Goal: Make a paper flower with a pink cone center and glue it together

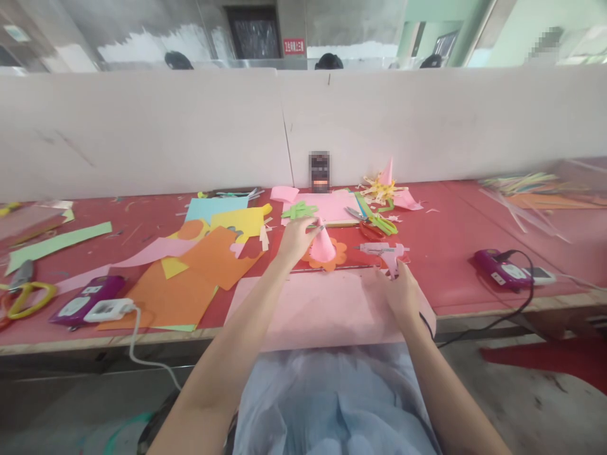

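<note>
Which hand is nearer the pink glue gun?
Right. The right hand is at the handle of the glue gun; the left hand is farther left, holding a pink cone.

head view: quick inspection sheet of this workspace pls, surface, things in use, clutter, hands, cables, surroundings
Surface: red-covered table, pink sheet along its front edge
Things in use: pink cone upright at the middle of an orange paper flower; pink glue gun to their right
Clutter: orange sheets and other coloured paper at left; scissors at far left
Hands: left hand pinches the cone's tip; right hand at the glue gun's handle, firmness of grip unclear
Cables: white cable hangs off the edge at left; black cable at right
Surroundings: white partition behind the table; red sign beyond
</note>
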A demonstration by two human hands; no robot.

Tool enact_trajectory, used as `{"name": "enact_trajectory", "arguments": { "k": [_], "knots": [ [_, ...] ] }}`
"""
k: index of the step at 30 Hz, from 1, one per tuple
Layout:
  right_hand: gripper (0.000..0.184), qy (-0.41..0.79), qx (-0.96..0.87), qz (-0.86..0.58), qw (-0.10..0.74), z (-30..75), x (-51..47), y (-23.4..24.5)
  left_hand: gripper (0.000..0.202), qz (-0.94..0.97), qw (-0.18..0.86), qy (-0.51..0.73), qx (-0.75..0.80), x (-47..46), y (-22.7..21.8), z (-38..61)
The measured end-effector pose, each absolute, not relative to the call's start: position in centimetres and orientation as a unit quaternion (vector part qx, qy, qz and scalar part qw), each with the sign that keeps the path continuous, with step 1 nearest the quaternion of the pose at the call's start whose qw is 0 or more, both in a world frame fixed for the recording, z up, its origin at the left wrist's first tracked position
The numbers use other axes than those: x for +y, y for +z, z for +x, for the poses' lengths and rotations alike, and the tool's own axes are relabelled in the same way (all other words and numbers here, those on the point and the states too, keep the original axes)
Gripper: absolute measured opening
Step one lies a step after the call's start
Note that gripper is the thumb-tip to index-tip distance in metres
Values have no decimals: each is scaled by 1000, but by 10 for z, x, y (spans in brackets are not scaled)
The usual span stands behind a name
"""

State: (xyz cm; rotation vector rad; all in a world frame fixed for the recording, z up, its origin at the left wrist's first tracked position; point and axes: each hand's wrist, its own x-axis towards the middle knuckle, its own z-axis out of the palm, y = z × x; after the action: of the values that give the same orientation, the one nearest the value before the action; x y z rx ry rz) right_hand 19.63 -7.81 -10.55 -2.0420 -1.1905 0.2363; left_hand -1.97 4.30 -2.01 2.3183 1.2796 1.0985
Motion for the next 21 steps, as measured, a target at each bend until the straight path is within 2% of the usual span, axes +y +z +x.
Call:
{"name": "enact_trajectory", "arguments": {
  "k": [16,19,21],
  "knots": [
    [54,108,-463,-801,363,199,-77,-107,22,804,165,363,441,44,-24,-27],
    [53,104,-465,-800,366,198,-76,-109,27,795,128,401,436,35,-28,-30],
    [54,97,-466,-799,367,198,-77,-109,25,767,65,453,450,23,-33,-32]
  ]
}}
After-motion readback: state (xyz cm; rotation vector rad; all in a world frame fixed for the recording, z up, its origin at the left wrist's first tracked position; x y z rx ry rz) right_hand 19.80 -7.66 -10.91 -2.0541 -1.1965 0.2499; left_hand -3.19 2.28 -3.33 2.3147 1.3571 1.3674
